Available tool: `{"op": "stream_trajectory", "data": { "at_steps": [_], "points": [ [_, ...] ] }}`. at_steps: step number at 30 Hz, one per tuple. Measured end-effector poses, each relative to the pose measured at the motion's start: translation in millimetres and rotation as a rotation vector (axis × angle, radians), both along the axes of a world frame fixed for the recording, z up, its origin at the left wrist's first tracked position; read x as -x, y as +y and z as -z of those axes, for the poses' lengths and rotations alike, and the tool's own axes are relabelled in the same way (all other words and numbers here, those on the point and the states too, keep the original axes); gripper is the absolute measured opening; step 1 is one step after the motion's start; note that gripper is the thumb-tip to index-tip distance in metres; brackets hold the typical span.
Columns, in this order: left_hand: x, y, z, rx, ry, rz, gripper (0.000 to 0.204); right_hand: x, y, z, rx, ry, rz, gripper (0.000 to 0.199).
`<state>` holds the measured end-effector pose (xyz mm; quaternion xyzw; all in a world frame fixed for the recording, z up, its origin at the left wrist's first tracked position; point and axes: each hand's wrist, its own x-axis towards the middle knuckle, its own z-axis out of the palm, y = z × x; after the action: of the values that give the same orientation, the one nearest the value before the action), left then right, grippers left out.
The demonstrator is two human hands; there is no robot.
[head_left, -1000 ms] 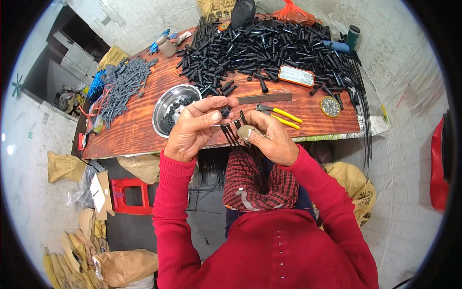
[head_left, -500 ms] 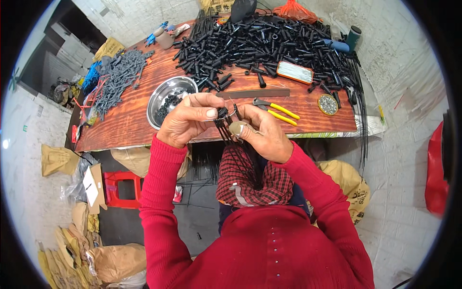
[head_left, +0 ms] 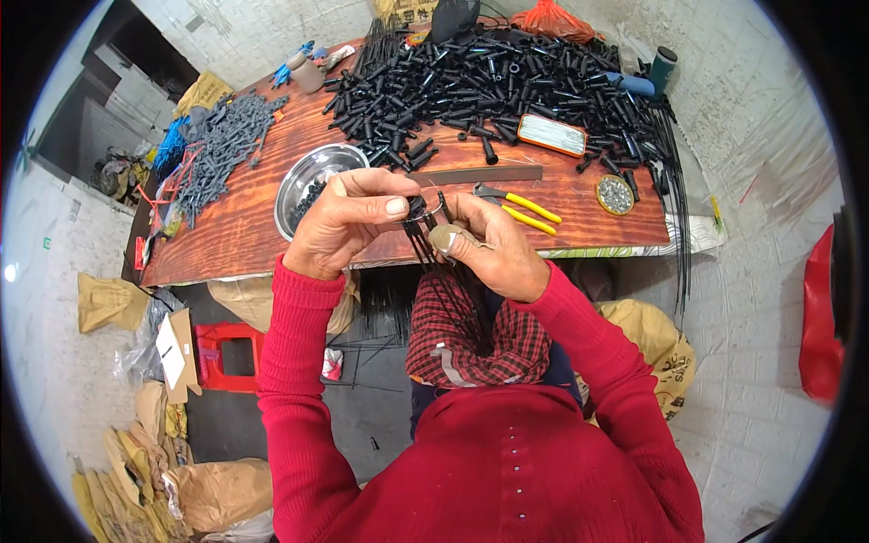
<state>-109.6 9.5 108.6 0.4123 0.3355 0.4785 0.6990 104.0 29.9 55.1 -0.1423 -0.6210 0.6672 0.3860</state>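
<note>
Above the near edge of the table, my left hand [head_left: 348, 222] pinches a small black round piece [head_left: 415, 208] between thumb and forefinger. Several thin black rods [head_left: 439, 281], which look like umbrella ribs, hang from that piece down to a plaid cloth [head_left: 434, 348] on my lap. My right hand [head_left: 496, 249], its thumb wrapped in a tan covering, closes on the upper ends of more rods close beside it. A fine wire shows between the two hands. Fingertips hide part of the joint.
A steel bowl [head_left: 283, 204] of small black parts stands behind my left hand. Beyond my right hand lie yellow-handled cutters [head_left: 532, 206] and a brown bar [head_left: 493, 174]. Black tubes [head_left: 471, 81] are heaped at the back, grey parts [head_left: 226, 145] at left. A round tin [head_left: 615, 194] sits right.
My left hand has shifted very slightly left and up, covering more of the bowl. Both hands keep their grip on the black piece and rods.
</note>
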Motion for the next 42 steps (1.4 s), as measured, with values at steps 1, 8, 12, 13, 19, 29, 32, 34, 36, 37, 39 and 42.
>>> {"op": "stream_trajectory", "data": {
  "at_steps": [1, 8, 12, 13, 19, 29, 32, 34, 36, 37, 39, 42],
  "points": [
    [-0.4, -0.7, -0.6, -0.001, 0.002, 0.000, 0.021, -0.5, 1.9, 1.5, -0.001, -0.021, -0.003, 0.029],
    [-3.1, -2.1, -0.6, -0.049, 0.083, -0.050, 0.021, 2.0, 2.3, 4.6, 0.024, 0.010, -0.028, 0.034],
    [-4.4, -1.6, -2.5, -0.053, 0.118, -0.054, 0.021, 0.4, 0.8, 2.4, 0.037, 0.020, -0.025, 0.035],
    [-4.0, -1.5, -2.1, -0.051, 0.119, -0.053, 0.021, 0.1, 1.7, 2.3, 0.039, 0.029, -0.041, 0.035],
    [-5.9, -5.1, 0.9, -0.010, 0.080, -0.035, 0.023, -2.7, 7.8, 5.1, 0.131, 0.042, -0.155, 0.034],
    [-25.5, -25.7, -9.2, -0.132, 0.224, -0.212, 0.033, -2.7, 11.7, 8.6, 0.167, 0.039, -0.114, 0.035],
    [-29.1, -32.7, -9.5, -0.215, 0.316, -0.238, 0.040, -5.9, 10.5, 7.9, 0.170, 0.048, -0.122, 0.037],
    [-34.9, -33.8, -8.2, -0.272, 0.341, -0.281, 0.039, -6.0, 8.8, 6.8, 0.164, 0.048, -0.107, 0.038],
    [-35.8, -33.7, -6.9, -0.329, 0.366, -0.321, 0.039, -5.9, 8.4, 6.5, 0.157, 0.050, -0.088, 0.040],
    [-35.3, -33.3, -5.2, -0.346, 0.398, -0.335, 0.038, -6.0, 8.8, 6.2, 0.167, 0.048, -0.088, 0.040],
    [-34.2, -32.2, -2.7, -0.363, 0.429, -0.350, 0.037, -5.9, 8.6, 4.2, 0.176, 0.044, -0.089, 0.040],
    [-30.5, -28.8, 0.6, -0.394, 0.442, -0.345, 0.035, -5.4, 8.9, -0.5, 0.177, 0.055, -0.079, 0.038]
  ]
}}
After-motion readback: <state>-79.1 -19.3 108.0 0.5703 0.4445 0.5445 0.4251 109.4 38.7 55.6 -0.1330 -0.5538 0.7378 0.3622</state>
